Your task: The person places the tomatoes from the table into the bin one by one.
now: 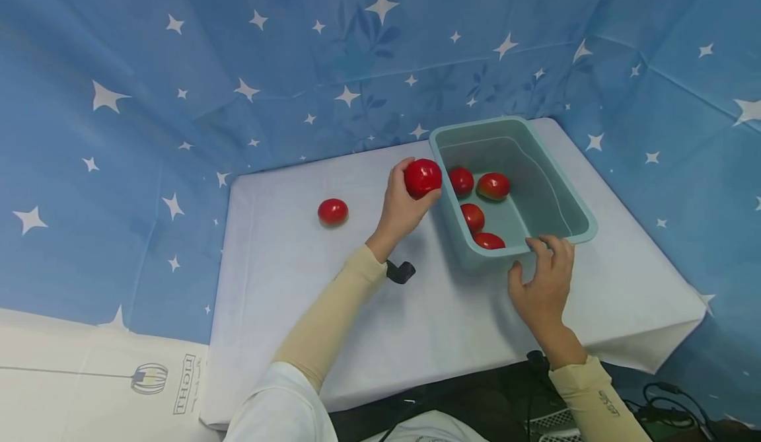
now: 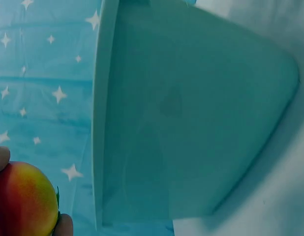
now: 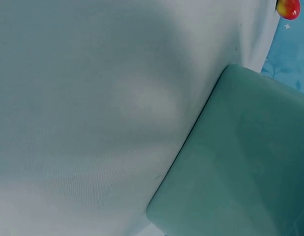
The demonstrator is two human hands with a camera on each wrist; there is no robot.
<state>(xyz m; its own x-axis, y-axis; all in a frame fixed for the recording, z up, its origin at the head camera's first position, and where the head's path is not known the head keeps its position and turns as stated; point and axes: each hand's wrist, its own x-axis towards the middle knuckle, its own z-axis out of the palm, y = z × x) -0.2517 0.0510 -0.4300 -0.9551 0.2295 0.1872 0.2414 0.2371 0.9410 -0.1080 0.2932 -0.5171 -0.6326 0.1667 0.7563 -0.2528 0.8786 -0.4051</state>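
Left hand (image 1: 397, 212): gripped a red fruit (image 1: 423, 178) just beside the bin (image 1: 538, 171), at its nine o'clock.
Right hand (image 1: 543, 290): loosely spread, fingertips at the rim, five o'clock.
Bin: held four fruits (image 1: 493, 186).
Table (image 1: 285, 296): loose fruit (image 1: 333, 212) lay toward nine o'clock.

Fruit (image 1: 423, 176) in your left hand (image 1: 399, 209): red, yellowing in your left wrist view | left fruit (image 1: 333, 211): red | bin (image 1: 538, 184): teal; four fruits (image 1: 493, 185) inside: red | cloth (image 1: 279, 277): white | your sleeves (image 1: 333, 311): beige | far curtain (image 1: 285, 52): blue, white stars, darker leaves
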